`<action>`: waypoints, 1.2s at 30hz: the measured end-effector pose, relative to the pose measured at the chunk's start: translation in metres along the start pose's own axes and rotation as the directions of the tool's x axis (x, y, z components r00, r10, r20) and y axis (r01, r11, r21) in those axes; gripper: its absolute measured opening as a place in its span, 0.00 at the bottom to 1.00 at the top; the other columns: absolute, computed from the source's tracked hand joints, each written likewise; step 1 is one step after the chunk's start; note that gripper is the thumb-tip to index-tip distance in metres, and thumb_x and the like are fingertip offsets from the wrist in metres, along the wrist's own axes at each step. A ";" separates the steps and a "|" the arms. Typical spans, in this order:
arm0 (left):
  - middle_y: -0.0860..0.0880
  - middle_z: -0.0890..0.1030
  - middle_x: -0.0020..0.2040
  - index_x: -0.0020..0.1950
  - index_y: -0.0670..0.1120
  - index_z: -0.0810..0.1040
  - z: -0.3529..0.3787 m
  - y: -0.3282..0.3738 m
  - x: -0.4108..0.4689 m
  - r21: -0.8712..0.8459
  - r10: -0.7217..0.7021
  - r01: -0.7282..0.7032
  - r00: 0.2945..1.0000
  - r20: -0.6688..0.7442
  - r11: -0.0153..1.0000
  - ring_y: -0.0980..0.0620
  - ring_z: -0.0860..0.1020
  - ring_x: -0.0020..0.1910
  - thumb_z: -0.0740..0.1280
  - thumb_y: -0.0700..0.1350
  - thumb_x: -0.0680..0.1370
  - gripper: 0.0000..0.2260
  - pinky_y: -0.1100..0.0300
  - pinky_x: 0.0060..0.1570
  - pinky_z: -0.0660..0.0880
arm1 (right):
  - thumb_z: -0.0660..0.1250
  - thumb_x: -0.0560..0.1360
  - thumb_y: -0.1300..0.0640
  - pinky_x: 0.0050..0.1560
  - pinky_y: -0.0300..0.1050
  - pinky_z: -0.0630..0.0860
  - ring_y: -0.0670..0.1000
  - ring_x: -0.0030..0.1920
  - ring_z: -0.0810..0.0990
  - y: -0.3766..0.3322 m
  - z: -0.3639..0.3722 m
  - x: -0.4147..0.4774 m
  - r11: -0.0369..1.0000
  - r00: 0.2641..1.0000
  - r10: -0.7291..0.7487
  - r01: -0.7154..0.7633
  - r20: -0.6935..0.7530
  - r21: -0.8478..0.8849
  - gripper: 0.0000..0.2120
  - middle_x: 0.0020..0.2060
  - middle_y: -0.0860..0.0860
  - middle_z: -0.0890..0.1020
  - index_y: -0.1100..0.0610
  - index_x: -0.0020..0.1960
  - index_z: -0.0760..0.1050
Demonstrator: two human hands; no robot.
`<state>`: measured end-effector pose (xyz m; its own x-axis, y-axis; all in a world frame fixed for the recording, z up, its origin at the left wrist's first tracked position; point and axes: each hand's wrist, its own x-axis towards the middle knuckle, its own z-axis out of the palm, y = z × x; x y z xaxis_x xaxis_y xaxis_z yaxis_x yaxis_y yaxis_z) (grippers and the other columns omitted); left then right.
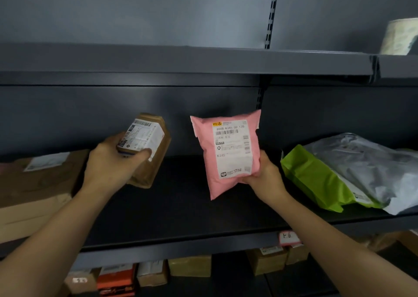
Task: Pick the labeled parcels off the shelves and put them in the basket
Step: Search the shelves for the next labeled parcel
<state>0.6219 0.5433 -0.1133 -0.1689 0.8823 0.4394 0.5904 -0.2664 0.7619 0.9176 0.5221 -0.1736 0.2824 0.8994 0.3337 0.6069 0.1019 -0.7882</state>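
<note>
My left hand (110, 161) grips a small brown cardboard parcel (156, 158) with a white barcode label, held above the left part of the dark middle shelf (181, 210). A pink plastic mailer (226, 151) with a white shipping label stands upright in my right hand (263, 174), which holds it by its lower right corner over the same shelf. Both labels face me. No basket is in view.
A large brown box (38, 183) with a label lies at the shelf's left end. A green bag (316, 181) and a silver-grey bag (366, 167) lie at the right. Several small boxes (190, 266) stand on the shelf below. A pale parcel (398, 36) sits on the top shelf, right.
</note>
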 end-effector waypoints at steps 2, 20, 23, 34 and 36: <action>0.48 0.79 0.59 0.63 0.49 0.74 -0.013 -0.004 0.008 0.023 0.009 -0.009 1.000 -0.028 1.000 0.48 0.76 0.56 0.73 0.51 0.70 0.24 0.56 0.51 0.72 | 0.76 0.66 0.66 0.53 0.49 0.79 0.51 0.58 0.78 -0.014 0.015 0.004 0.972 0.982 0.070 -0.106 0.173 0.208 0.30 0.57 0.51 0.80 0.54 0.64 0.69; 0.44 0.77 0.62 0.67 0.47 0.71 -0.040 -0.028 0.037 0.092 0.011 0.000 0.993 -0.117 0.996 0.43 0.75 0.60 0.73 0.51 0.69 0.28 0.53 0.56 0.71 | 0.69 0.74 0.50 0.57 0.38 0.71 0.48 0.57 0.76 -0.076 0.095 -0.002 0.991 0.832 0.119 -0.135 0.541 -0.011 0.32 0.59 0.51 0.76 0.51 0.74 0.60; 0.45 0.79 0.60 0.65 0.48 0.73 -0.020 -0.016 0.032 0.068 0.036 -0.032 0.998 -0.053 0.997 0.44 0.76 0.59 0.73 0.51 0.69 0.26 0.54 0.54 0.72 | 0.70 0.73 0.51 0.55 0.38 0.72 0.49 0.57 0.77 -0.059 0.062 0.005 0.989 0.917 0.149 -0.142 0.369 -0.046 0.29 0.60 0.52 0.77 0.54 0.72 0.65; 0.50 0.80 0.57 0.64 0.51 0.74 0.073 0.051 -0.006 -0.027 0.142 -0.140 0.976 0.166 0.990 0.50 0.77 0.55 0.73 0.49 0.70 0.23 0.61 0.47 0.68 | 0.62 0.77 0.45 0.63 0.57 0.64 0.64 0.68 0.64 0.033 -0.106 -0.002 0.643 0.917 0.199 -0.389 -0.346 -0.660 0.27 0.68 0.59 0.68 0.58 0.71 0.64; 0.50 0.79 0.59 0.65 0.51 0.73 0.080 0.056 -0.008 -0.030 0.146 -0.142 0.974 0.175 0.989 0.49 0.76 0.56 0.73 0.49 0.70 0.24 0.61 0.47 0.68 | 0.55 0.78 0.40 0.65 0.57 0.64 0.64 0.68 0.65 0.047 -0.118 -0.002 0.589 0.857 0.390 -0.514 -0.338 -0.624 0.29 0.68 0.60 0.69 0.60 0.69 0.65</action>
<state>0.7196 0.5524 -0.1118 0.0598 0.8883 0.4554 0.5842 -0.4011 0.7056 1.0336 0.4748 -0.1504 0.7294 0.6667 0.1535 0.6758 -0.6673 -0.3132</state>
